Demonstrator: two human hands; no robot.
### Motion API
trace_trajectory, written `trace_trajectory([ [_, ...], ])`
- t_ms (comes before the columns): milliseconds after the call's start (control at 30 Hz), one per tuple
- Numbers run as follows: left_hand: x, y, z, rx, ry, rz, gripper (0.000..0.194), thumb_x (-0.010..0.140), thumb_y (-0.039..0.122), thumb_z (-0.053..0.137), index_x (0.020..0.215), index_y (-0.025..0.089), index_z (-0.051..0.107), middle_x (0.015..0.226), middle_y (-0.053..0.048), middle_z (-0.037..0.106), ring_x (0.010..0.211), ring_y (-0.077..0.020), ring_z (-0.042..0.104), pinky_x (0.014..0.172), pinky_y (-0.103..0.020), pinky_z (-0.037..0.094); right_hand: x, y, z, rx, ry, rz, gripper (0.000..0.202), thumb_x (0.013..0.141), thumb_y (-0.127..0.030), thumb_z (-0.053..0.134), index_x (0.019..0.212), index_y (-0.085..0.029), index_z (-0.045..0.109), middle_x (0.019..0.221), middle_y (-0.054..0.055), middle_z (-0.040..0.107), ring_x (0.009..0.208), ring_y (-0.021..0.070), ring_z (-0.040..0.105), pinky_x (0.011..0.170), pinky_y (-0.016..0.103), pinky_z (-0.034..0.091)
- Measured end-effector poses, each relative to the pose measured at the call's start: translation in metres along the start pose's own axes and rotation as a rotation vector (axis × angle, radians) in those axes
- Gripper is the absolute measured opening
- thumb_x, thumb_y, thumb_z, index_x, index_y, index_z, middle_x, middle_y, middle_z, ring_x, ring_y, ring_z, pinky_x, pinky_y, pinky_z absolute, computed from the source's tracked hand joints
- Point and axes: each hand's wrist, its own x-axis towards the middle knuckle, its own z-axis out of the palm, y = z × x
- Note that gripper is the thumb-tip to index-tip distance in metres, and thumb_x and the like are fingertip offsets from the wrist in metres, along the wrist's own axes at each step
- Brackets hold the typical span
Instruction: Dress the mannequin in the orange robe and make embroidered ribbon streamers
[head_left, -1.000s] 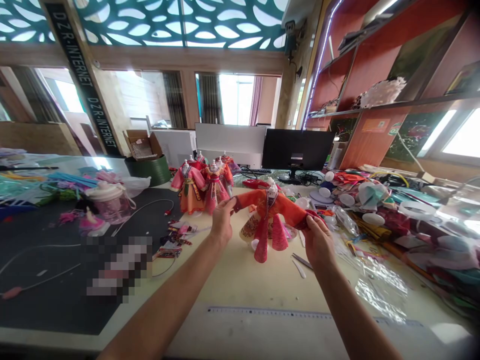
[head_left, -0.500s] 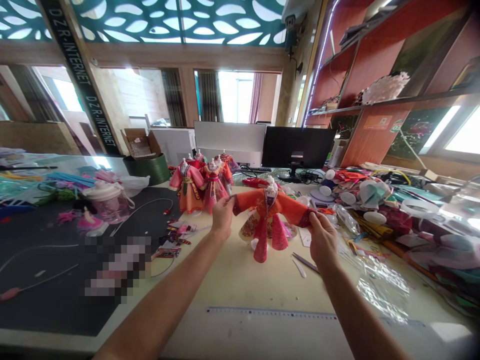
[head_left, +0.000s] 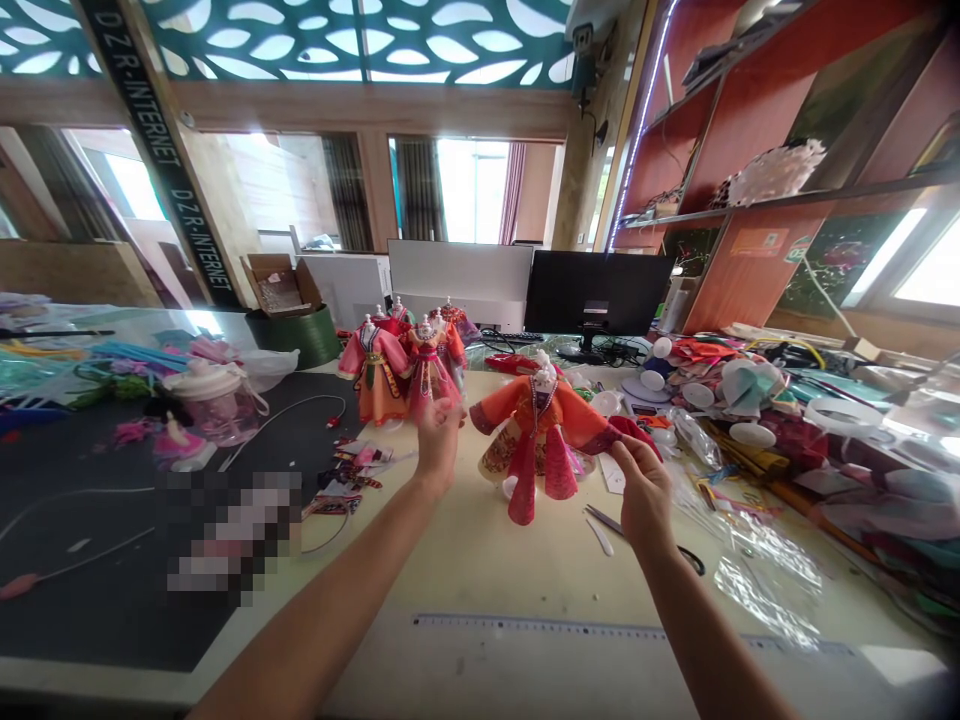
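Observation:
An orange doll robe (head_left: 574, 408) with long sleeves and pink-red skirt panels stands upright on a small white-topped form in front of me. My right hand (head_left: 643, 490) pinches the cuff of its right-side sleeve and holds that sleeve stretched outward. To the left, my left hand (head_left: 439, 445) is just off the other sleeve, fingers loosely curled and apart, with nothing visible in them. That freed sleeve hangs slanting down. Below the robe lie scissors (head_left: 604, 518), partly hidden by my right forearm, beside a small white blade-like piece (head_left: 600, 538).
Several dressed doll forms (head_left: 373, 385) stand behind my left hand. A long ruler (head_left: 540, 627) lies along the near table. Fabric pieces and white discs (head_left: 750, 434) pile up at right, near clear plastic bags (head_left: 772, 570). A dark mat (head_left: 112, 540) covers the left; monitors (head_left: 600, 295) stand behind.
My left hand has let go of the left-side sleeve and moved slightly left and down; that sleeve has dropped. My right hand still holds its cuff, a little lower.

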Motion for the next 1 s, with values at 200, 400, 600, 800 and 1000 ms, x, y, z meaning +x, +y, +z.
trace_trajectory([
  [200,-0.052,-0.008,-0.003,0.156,-0.152,0.169,0.017,0.078,0.030,0.055,0.087,0.016,0.058,0.076,-0.002,0.060,0.072,-0.0139,0.056,0.069,-0.026,0.044,-0.036,0.008,-0.001,-0.252,0.054,-0.286,0.015,0.080,-0.028,0.057,0.091,-0.018,0.061,0.089,0.006,0.064,0.088,0.0201,0.058,0.084,0.039,0.043],
  [400,-0.070,-0.015,0.012,0.276,-0.310,0.328,0.027,0.076,0.025,0.059,0.102,0.017,0.060,0.102,-0.008,0.061,0.095,-0.0211,0.056,0.086,-0.034,0.042,-0.054,0.014,0.023,-0.494,-0.302,-0.556,0.022,0.085,-0.018,0.048,0.104,-0.021,0.057,0.105,0.009,0.062,0.104,0.0217,0.055,0.089,0.041,0.044],
  [600,-0.061,-0.029,0.019,0.331,-0.289,0.365,0.046,0.075,0.029,0.063,0.118,0.016,0.052,0.115,-0.012,0.057,0.108,-0.0258,0.053,0.093,-0.039,0.041,-0.037,0.027,0.029,-0.605,-0.289,-0.537,0.038,0.086,-0.028,0.047,0.123,-0.020,0.047,0.123,0.013,0.054,0.118,0.0264,0.047,0.096,0.049,0.039],
  [800,-0.050,-0.031,0.030,0.223,-0.334,0.299,0.055,0.069,0.030,0.070,0.120,0.018,0.051,0.120,-0.012,0.055,0.113,-0.0282,0.051,0.097,-0.042,0.040,-0.023,0.028,0.037,-0.638,-0.290,-0.327,0.047,0.081,-0.043,0.050,0.121,-0.019,0.047,0.120,0.014,0.056,0.113,0.0302,0.049,0.093,0.052,0.039],
  [1000,-0.038,-0.036,0.035,0.195,-0.360,0.240,0.042,0.072,0.017,0.063,0.113,0.018,0.055,0.117,-0.011,0.059,0.107,-0.0236,0.056,0.094,-0.040,0.045,-0.011,0.023,0.045,-0.571,-0.314,-0.225,0.039,0.075,-0.041,0.056,0.105,-0.017,0.054,0.100,0.012,0.064,0.094,0.0273,0.057,0.080,0.043,0.045],
])
